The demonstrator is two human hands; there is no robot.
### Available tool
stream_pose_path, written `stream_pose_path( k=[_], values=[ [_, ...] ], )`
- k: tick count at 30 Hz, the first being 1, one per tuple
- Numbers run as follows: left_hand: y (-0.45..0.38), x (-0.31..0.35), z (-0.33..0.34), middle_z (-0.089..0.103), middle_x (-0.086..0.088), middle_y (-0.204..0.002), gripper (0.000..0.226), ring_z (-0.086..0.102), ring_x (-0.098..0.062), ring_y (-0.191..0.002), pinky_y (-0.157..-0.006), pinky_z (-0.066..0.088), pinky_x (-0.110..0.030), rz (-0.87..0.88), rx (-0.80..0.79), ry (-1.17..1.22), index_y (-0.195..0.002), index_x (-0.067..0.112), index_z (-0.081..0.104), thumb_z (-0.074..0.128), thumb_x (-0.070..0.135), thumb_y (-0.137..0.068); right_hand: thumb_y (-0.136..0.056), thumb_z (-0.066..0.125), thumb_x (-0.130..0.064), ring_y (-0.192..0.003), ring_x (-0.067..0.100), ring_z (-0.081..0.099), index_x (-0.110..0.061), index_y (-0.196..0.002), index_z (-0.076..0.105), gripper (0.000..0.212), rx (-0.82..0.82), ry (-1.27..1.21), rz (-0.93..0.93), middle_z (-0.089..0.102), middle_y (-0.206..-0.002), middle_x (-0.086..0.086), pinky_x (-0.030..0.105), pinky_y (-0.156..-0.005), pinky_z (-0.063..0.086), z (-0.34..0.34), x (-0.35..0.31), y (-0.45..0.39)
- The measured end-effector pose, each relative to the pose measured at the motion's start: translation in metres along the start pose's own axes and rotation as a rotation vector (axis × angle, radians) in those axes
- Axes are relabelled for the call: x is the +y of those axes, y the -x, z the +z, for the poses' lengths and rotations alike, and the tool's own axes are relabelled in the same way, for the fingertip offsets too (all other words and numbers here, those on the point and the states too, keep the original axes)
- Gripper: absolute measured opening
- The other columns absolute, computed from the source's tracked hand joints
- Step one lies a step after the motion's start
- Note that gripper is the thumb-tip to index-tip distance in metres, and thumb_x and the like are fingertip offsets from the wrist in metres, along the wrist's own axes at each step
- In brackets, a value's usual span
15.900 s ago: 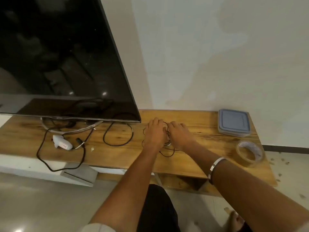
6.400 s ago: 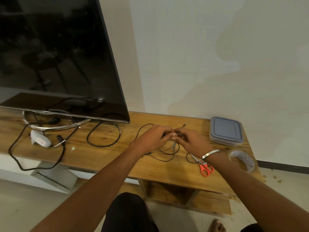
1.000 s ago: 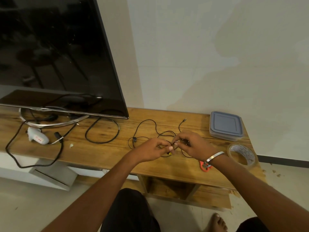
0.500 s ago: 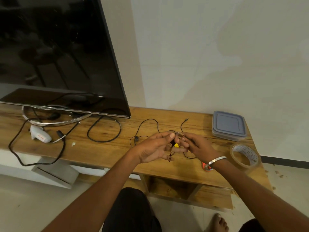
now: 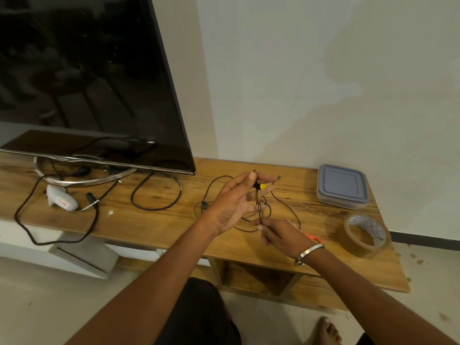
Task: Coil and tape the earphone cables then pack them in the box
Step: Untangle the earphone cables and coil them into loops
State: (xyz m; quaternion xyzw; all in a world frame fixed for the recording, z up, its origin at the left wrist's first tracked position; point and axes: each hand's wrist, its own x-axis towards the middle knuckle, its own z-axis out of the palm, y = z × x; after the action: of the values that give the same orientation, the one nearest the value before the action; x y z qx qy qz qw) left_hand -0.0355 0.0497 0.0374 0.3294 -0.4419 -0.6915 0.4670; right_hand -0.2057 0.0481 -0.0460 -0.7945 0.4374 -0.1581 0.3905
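My left hand (image 5: 234,202) is raised above the wooden table (image 5: 159,220) and pinches the earbuds, one with a yellow tip (image 5: 262,186), between thumb and fingers. The thin black earphone cable (image 5: 286,206) hangs from them in loops down to the table. Lower down, my right hand (image 5: 283,235) pinches the cable near its hanging part. The jack plug (image 5: 279,176) lies on the wood beyond. A grey-lidded plastic box (image 5: 342,186) sits shut at the far right. A roll of clear tape (image 5: 366,235) lies in front of it.
Orange-handled scissors (image 5: 312,237) lie partly hidden behind my right wrist. A large TV (image 5: 87,78) on a ring stand fills the left, with a thick black cable loop (image 5: 156,192), a white gadget (image 5: 61,199) and another black lead. The table's right edge is by the tape.
My left hand has lifted the earbuds higher and turned palm inward. My right hand has dropped lower along the cable, so the two hands are now apart.
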Motion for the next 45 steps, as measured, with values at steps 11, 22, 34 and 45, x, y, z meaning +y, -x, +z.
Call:
stream_pose_path(
  k=[11,22,34,45],
  values=[
    [-0.006,-0.031,-0.030,0.062,0.025,-0.118,0.023,0.043,0.008,-0.131,-0.111,0.036,-0.029,0.075,0.008,-0.738,-0.107,0.019,0.073,0.053,0.026,-0.099,-0.094,0.052,-0.029,-0.061,0.000,0.052,-0.024,-0.098,0.070,0.019,0.041,0.073,-0.080,0.056,-0.067,-0.021,0.021,-0.061,0.041,-0.015,-0.006,0.000],
    [-0.004,-0.038,-0.039,0.065,0.015,-0.096,0.024,0.059,-0.001,-0.095,-0.085,0.047,-0.027,0.023,-0.019,-0.983,-0.105,0.024,0.073,0.055,0.039,-0.097,-0.089,0.060,-0.022,-0.072,0.033,0.062,-0.028,-0.090,0.067,0.009,0.145,-0.093,-0.104,0.069,-0.081,0.013,0.043,-0.065,0.051,-0.040,-0.010,0.003],
    [0.007,-0.023,-0.023,0.065,0.016,-0.107,0.022,0.059,0.012,-0.093,-0.083,0.047,-0.013,-0.196,-0.259,-0.839,-0.102,0.017,0.071,0.052,0.026,-0.101,-0.088,0.063,-0.017,-0.070,0.006,0.059,-0.017,-0.091,0.068,0.006,0.275,-0.073,-0.156,0.066,-0.080,-0.010,0.025,-0.065,0.050,-0.056,-0.010,0.001],
    [0.012,-0.011,-0.005,0.063,-0.001,-0.129,0.025,0.049,-0.025,-0.133,-0.096,0.042,-0.050,-0.246,-0.274,-0.215,-0.086,0.023,0.069,0.048,0.025,-0.100,-0.094,0.053,-0.013,-0.085,0.008,0.062,-0.033,-0.096,0.065,0.023,0.319,-0.068,-0.150,0.065,-0.088,-0.015,0.031,-0.075,0.051,-0.051,0.002,-0.001]
  ],
)
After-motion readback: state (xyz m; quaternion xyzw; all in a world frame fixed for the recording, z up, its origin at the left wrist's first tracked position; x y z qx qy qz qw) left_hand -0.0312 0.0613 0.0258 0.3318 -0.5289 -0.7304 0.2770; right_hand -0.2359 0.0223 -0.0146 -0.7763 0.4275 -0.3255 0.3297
